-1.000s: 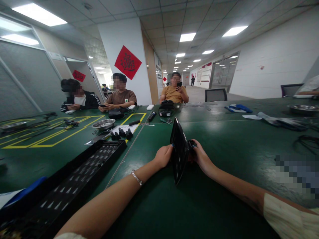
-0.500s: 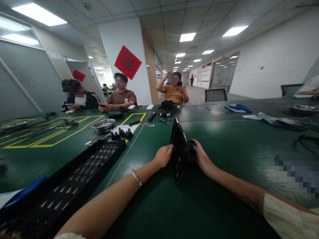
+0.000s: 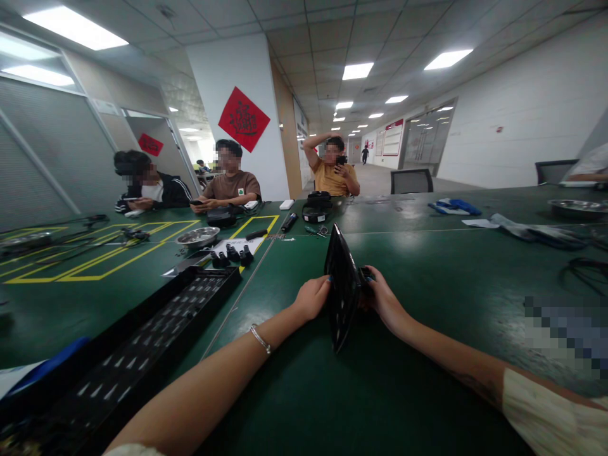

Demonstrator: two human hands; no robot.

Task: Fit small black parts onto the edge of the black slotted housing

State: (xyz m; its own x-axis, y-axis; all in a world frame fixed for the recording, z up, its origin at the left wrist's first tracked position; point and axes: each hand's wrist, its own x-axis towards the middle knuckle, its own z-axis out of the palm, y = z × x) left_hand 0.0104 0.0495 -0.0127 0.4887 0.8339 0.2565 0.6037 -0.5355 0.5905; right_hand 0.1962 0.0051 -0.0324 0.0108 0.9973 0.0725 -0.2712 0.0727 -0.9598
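Note:
A glossy black panel (image 3: 342, 288) stands upright above the green table, seen nearly edge-on. My left hand (image 3: 313, 296) grips its left face near the edge, thumb pressed on the surface. On the other side my right hand (image 3: 384, 297) is closed around a small dark block (image 3: 365, 277) that juts from the panel's back. The fingers behind the panel are partly hidden. To the left lies a long black tray (image 3: 156, 326) holding rows of small pale pointed pieces. Several black cylindrical parts (image 3: 232, 253) stand just past its far end.
On the green table (image 3: 427, 272) are a metal bowl (image 3: 197, 237), a dark cylinder (image 3: 289, 221), a black headset-like device (image 3: 315, 206), and a blue-and-white cloth (image 3: 454, 207). Cables (image 3: 586, 272) lie at the right. Three people sit across the table; another's sleeve shows far right.
My hands and the black panel hold the same position. Across the table, the person in yellow has shifted a raised arm over their head.

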